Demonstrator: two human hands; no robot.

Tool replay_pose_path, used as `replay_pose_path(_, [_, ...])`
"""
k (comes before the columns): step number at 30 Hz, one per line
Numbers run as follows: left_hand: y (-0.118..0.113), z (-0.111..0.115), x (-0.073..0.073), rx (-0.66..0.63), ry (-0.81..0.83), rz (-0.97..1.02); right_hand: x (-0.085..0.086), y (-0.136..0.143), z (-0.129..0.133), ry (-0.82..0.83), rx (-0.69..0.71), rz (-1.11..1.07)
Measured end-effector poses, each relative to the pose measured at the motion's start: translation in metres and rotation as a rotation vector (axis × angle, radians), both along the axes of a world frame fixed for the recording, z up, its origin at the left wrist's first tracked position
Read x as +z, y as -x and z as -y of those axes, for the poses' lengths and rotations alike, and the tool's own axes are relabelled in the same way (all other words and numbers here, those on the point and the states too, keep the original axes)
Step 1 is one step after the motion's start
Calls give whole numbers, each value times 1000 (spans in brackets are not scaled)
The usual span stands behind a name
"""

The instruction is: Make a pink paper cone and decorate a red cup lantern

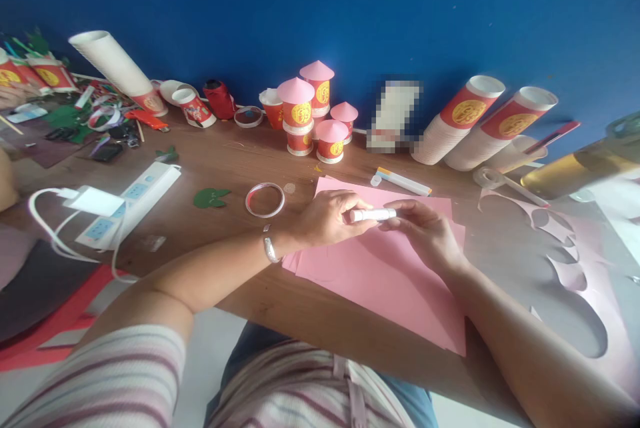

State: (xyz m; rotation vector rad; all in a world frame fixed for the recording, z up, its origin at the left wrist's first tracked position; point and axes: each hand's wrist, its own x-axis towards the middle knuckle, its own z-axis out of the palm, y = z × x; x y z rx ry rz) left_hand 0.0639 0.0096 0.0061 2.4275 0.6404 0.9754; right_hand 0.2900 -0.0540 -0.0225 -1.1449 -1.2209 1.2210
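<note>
A slim white tube (367,215), like a pen or glue stick, lies level between my two hands; its exact kind does not show. My left hand (336,216) grips its left part with curled fingers. At its right end, my right hand (425,228) pinches it between thumb and fingers. Beneath both hands is a stack of pink paper sheets (385,281) on the brown table. Just beyond the paper lies an orange-and-white stick-shaped item (404,181), with a small white round piece (375,181) by its left end.
Red paper cups with pink cone tops (296,108) stand at the back. Cup stacks (473,108) lean right, near a tape roll (485,178) and pink paper offcuts (570,268). Leftward are a tape ring (265,200), a green paper cutout (210,198) and a power strip (145,198).
</note>
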Motion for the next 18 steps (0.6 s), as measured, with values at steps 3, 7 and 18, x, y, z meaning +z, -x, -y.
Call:
replay_pose_path(3, [-1,0,-5,-20,-34,17,3,1,0,64,63,19])
replay_pose_path(7, [-2,2,-5,-35,-10,19,5,3,-1,64,57,11])
replay_pose_path(18, [-14,-54,-18,113,234,-111,3,-9,-8,99,-364,-62])
